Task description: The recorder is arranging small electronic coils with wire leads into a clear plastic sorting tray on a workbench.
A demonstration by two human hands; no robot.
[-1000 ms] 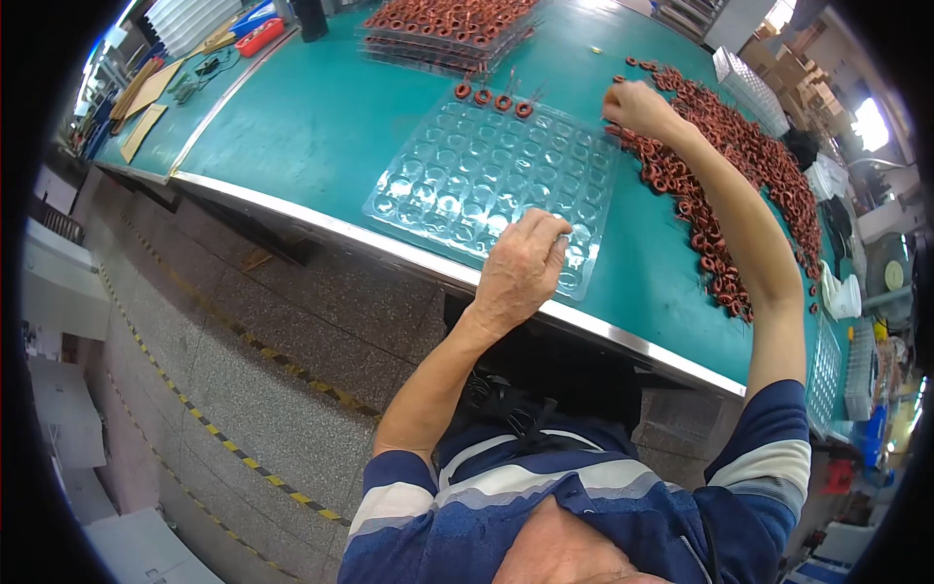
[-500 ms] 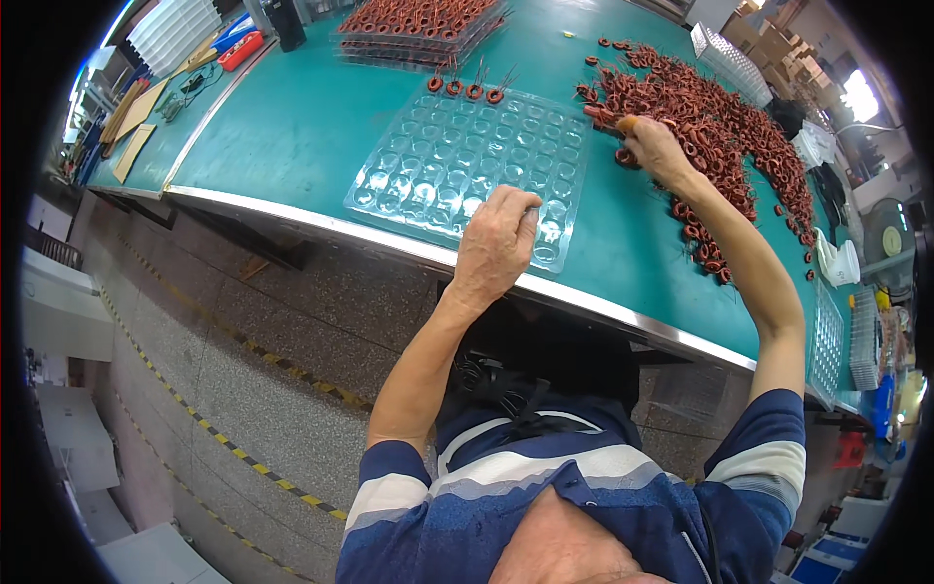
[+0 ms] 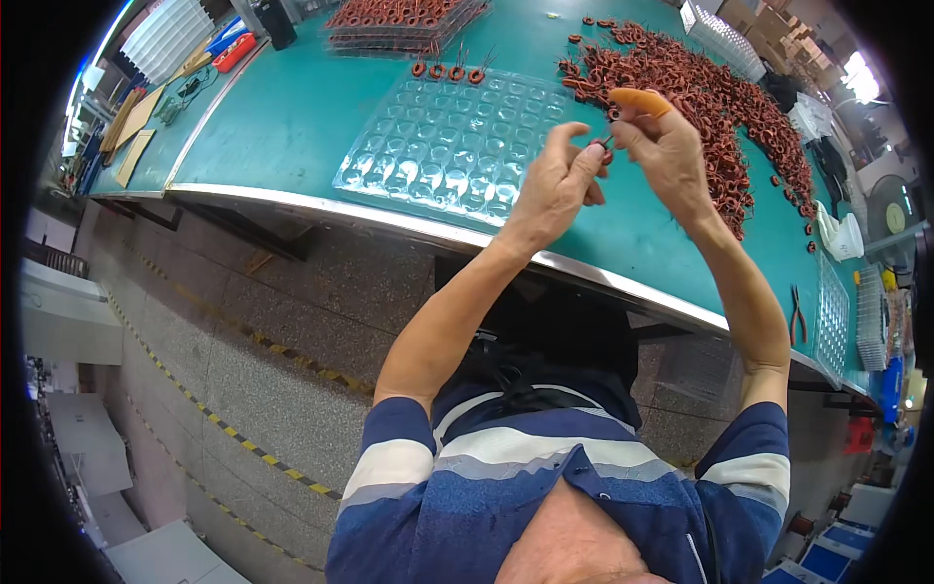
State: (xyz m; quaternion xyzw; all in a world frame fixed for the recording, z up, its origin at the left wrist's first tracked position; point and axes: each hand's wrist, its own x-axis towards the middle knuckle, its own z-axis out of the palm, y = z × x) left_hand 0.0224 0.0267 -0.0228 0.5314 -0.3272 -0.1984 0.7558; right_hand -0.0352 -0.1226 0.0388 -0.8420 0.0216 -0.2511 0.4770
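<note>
A reddish-brown ring coil (image 3: 602, 151) is pinched between the thumb and fingers of my left hand (image 3: 551, 191), above the right edge of the tray. My right hand (image 3: 669, 161) meets it from the right, thumb and index finger closed on the coil's thin wire lead. An orange finger cot (image 3: 640, 100) covers one of its fingertips. Below lies a clear plastic tray (image 3: 428, 146) with rows of round pockets. Several ring coils (image 3: 455, 73) with upright leads sit along its far left edge. A big heap of similar coils (image 3: 681, 92) spreads to the right.
Filled trays (image 3: 404, 29) are stacked at the back of the green table (image 3: 263, 127). Pliers (image 3: 798, 316) and another clear tray (image 3: 832, 321) lie on the right. At the far left are a red bin (image 3: 233, 54) and white stacked trays (image 3: 165, 39).
My right hand has come back from the heap toward my left, and a coil is now between them. My left hand has lifted off the tray's near edge and moved right.
</note>
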